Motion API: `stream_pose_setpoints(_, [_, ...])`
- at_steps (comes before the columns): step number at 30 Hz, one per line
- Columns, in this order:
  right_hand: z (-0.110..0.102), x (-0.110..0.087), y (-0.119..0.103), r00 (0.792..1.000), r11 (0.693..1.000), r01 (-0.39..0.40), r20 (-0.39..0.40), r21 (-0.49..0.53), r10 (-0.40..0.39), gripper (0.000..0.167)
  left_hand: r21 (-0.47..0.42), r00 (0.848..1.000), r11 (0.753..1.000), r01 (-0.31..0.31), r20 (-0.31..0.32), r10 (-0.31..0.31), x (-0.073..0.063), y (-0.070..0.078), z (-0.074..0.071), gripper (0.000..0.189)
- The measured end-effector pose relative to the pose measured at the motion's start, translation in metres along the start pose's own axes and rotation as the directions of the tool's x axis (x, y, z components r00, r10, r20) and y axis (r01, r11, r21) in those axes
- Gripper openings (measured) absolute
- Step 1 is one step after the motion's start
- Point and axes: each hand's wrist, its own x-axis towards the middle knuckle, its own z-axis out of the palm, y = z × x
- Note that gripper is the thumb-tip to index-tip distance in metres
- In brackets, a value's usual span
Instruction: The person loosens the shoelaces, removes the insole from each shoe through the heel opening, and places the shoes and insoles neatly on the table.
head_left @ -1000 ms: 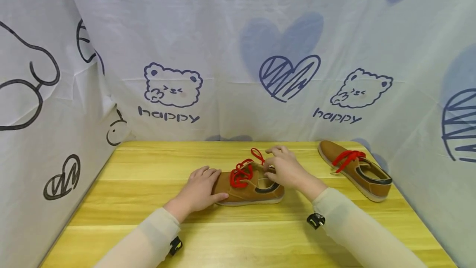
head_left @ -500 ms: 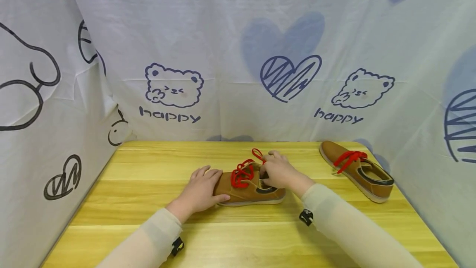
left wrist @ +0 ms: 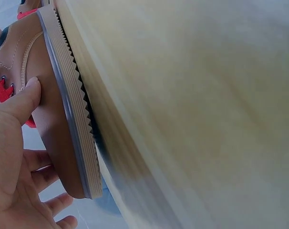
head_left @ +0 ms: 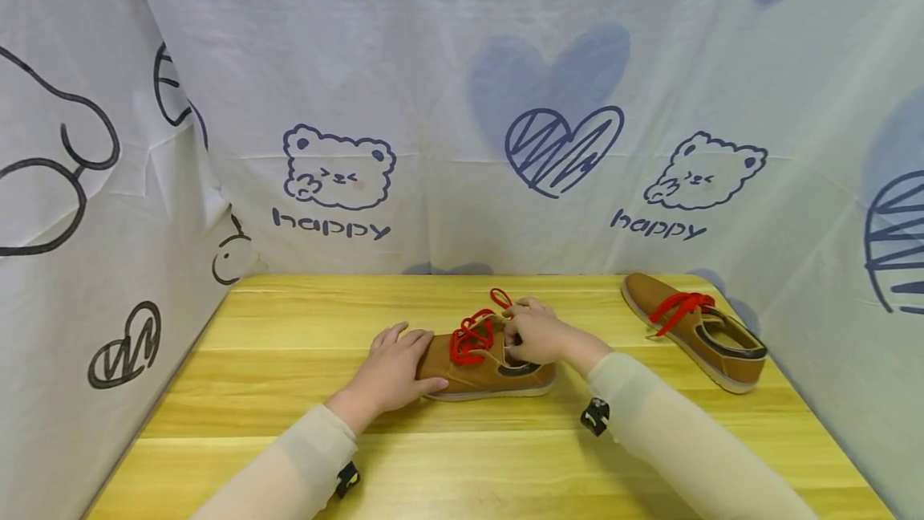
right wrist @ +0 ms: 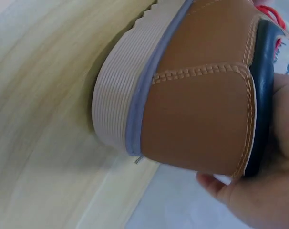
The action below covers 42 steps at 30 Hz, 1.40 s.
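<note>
A brown leather shoe [head_left: 476, 379] with red laces [head_left: 469, 343] sits on its sole at the middle of the table, toe to the left. My left hand [head_left: 390, 369] holds its toe, the thumb on the near side and the fingers round the far side. At the heel end, my right hand [head_left: 540, 335] grips the back collar. In the right wrist view the thumb dips inside the dark padded collar [right wrist: 263, 95] and a fingertip shows outside, behind the heel [right wrist: 197, 124]. Part of the opening is hidden by this hand. A red lace loop stands up beyond it.
A matching brown shoe [head_left: 729, 363] with red laces lies at an angle at the back right of the wooden table [head_left: 462, 464]. A white printed cloth [head_left: 447, 103] hangs behind the table and along both sides.
My right hand has moved slightly left, from spread over the shoe's opening to gripping the back collar. My left hand keeps its hold on the toe, and the shoe has stayed in place.
</note>
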Motion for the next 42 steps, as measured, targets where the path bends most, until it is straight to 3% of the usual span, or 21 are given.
stream_pose_setpoints(4, [-0.004,-0.001,0.003,0.998,0.986,0.055,-0.036,0.156,-0.05,0.021,-0.004,1.0,1.0,0.0,-0.002,0.0,0.0,0.0,-0.003,0.084])
stream_pose_setpoints(8, [-0.005,-0.002,0.005,0.997,0.953,0.062,-0.057,0.298,-0.047,0.021,0.004,1.0,1.0,-0.004,0.002,0.004,0.0,0.001,-0.006,0.082])
stream_pose_setpoints(15, [-0.003,-0.004,0.01,0.997,0.904,0.056,-0.08,0.425,-0.025,0.022,-0.016,1.0,1.0,-0.01,0.01,0.011,0.0,0.004,-0.01,0.079])
stream_pose_setpoints(17, [-0.002,-0.005,0.011,0.994,0.876,0.071,-0.106,0.478,-0.023,0.022,-0.016,1.0,1.0,-0.008,0.012,0.008,0.0,0.004,-0.01,0.078])
stream_pose_setpoints(24, [0.001,-0.004,0.021,0.986,0.735,0.102,-0.167,0.671,0.016,0.021,-0.003,1.0,1.0,-0.007,0.015,0.007,0.0,0.002,-0.009,0.08])
stream_pose_setpoints(31, [0.003,-0.006,0.024,0.983,0.671,0.098,-0.179,0.735,0.052,0.018,-0.001,1.0,1.0,-0.002,0.015,0.002,0.002,0.001,-0.005,0.081])
stream_pose_setpoints(33, [0.003,-0.007,0.024,0.979,0.64,0.116,-0.196,0.76,0.055,0.019,-0.002,1.0,1.0,-0.003,0.011,0.003,0.003,0.002,-0.005,0.081])
stream_pose_setpoints(35, [0.003,-0.007,0.024,0.975,0.582,0.129,-0.209,0.803,0.073,0.019,0.001,1.0,1.0,-0.003,0.011,0.003,0.003,0.001,-0.005,0.081])
stream_pose_setpoints(40, [0.006,-0.007,0.027,0.969,0.348,0.164,-0.217,0.923,0.119,0.025,0.01,1.0,1.0,-0.004,0.018,0.004,0.004,0.001,-0.006,0.081])
stream_pose_setpoints(42, [0.007,-0.008,0.029,0.967,0.27,0.186,-0.224,0.945,0.119,0.031,0.011,1.0,1.0,-0.004,0.022,0.004,0.004,0.001,-0.007,0.082])
